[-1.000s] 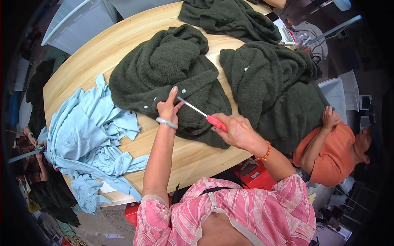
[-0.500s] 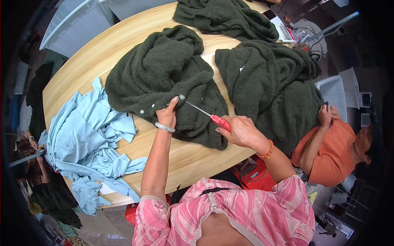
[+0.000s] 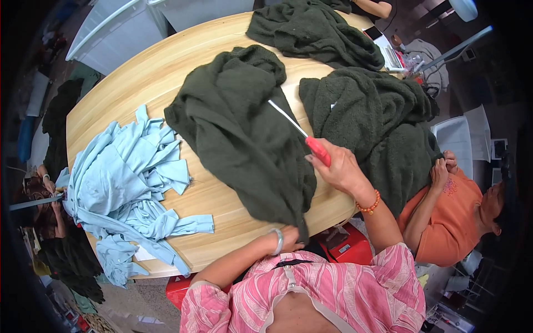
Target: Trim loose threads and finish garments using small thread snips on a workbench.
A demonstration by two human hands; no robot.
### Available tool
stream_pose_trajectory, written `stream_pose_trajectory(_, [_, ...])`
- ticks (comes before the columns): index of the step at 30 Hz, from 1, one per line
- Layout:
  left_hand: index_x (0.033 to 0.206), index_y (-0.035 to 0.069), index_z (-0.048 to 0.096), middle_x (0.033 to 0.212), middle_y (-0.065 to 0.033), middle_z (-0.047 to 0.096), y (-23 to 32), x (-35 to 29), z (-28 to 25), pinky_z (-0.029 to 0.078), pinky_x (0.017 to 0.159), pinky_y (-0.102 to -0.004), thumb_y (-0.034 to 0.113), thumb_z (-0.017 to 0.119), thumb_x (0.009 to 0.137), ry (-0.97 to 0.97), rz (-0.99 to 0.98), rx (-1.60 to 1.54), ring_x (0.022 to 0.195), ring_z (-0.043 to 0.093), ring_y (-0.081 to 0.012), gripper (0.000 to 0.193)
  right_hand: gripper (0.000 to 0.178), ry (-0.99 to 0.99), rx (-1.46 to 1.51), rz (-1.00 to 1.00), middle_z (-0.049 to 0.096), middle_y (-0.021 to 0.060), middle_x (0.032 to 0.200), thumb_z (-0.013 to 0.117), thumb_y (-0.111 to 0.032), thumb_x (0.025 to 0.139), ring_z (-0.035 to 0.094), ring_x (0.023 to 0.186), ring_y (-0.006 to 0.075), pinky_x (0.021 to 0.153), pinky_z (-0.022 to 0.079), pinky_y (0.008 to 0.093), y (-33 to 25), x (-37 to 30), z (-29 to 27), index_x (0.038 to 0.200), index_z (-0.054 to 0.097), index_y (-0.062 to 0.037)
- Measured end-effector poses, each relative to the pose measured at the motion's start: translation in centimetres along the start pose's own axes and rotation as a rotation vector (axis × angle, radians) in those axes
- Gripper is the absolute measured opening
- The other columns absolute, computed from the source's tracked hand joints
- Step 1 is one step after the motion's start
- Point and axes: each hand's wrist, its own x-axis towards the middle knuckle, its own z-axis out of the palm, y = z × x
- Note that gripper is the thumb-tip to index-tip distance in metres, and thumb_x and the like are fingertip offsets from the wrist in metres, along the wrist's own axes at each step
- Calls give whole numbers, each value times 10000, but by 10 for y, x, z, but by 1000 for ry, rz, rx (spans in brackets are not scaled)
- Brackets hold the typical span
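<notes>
Left hand [image 3: 288, 240] has dropped from the buttons to the table [image 3: 166, 72] edge, pinching the dark fleece [image 3: 244, 139] hem there; right hand [image 3: 341, 169], above the fleece, stays closed on the red-handled screwdriver [image 3: 302, 136], now lifted off it.

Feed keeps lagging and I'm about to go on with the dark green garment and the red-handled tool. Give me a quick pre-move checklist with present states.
1. Right hand grips the red-handled tool: ok.
2. Tool tip lies over the dark green garment, away from both hands: ok.
3. Left hand holds the garment's near edge at the table rim: ok.
4. Garment spread flat: not ok, it is bunched and folded.
5. Neighbouring dark green pile apart from the garment: ok, a strip of table shows between them.
6. Tool tip touching fabric or held above it: cannot tell.
</notes>
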Motion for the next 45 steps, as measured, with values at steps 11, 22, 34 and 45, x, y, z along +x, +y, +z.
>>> stream_pose_trajectory(11, [918, 33, 596, 775, -69, 629, -106, -120, -153, 517, 605, -296, 431, 583, 919, 1330, -107, -1135, 685, 647, -180, 399, 332, -100, -75, 53, 644, 200, 825, 642, -273, 870, 617, 826, 411, 715, 494, 456, 18, 13, 13, 1146, 582, -97])
stream_pose_trajectory(22, [941, 28, 573, 908, -47, 643, 5, -59, -283, 525, 717, -291, 74, 662, 862, 1323, 618, -1071, 789, 623, -142, 127, 324, 137, 52, 50, 657, 198, 919, 651, -160, 863, 656, 801, 346, 740, 508, 356, 8, -6, -37, 1167, 599, -60])
stream_pose_trajectory(34, [1132, -51, 601, 1024, -264, 643, -21, -21, -98, 484, 836, -384, 275, 645, 839, 382, -160, -175, 980, 626, -351, 441, 377, 152, 80, 257, 663, 193, 973, 652, -221, 864, 648, 879, 363, 744, 507, 374, 82, -51, -38, 1199, 582, -64])
stream_pose_trajectory(45, [1187, -45, 485, 924, -266, 640, 31, 68, -77, 491, 804, -432, 277, 721, 804, 950, -227, -108, 911, 624, -400, 553, 484, 228, -121, 207, 670, 180, 912, 718, -362, 791, 649, 884, 366, 764, 512, 446, 84, 14, 36, 1173, 549, -117])
